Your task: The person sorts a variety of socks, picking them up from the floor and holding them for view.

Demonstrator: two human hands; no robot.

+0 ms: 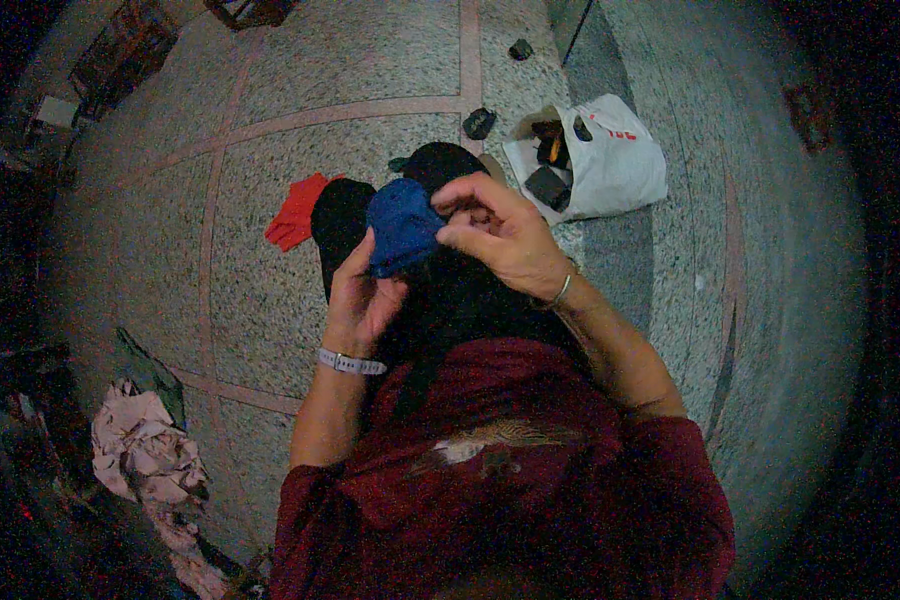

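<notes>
My left hand [365,293] grips a small piece of blue cloth [402,228] from its lower left, thumb on top. The cloth is bunched or folded, and its exact kind cannot be made out. My right hand [505,240] is at the cloth's right edge, thumb and fingers curled as if pinching it. Whether the fingertips are closed on the edge is unclear. Both hands are above my dark-clothed lap and knees [342,215]. A red-orange cloth [296,214] lies on the floor just beyond the left knee.
A white plastic bag [625,165] lies on its side at right, dark bundles in its mouth. Two small dark bundles [479,123] [520,49] rest on the speckled floor [310,125]. Crumpled pale cloth [145,445] and green cloth [150,372] are at lower left. Wooden furniture [120,55] stands far left.
</notes>
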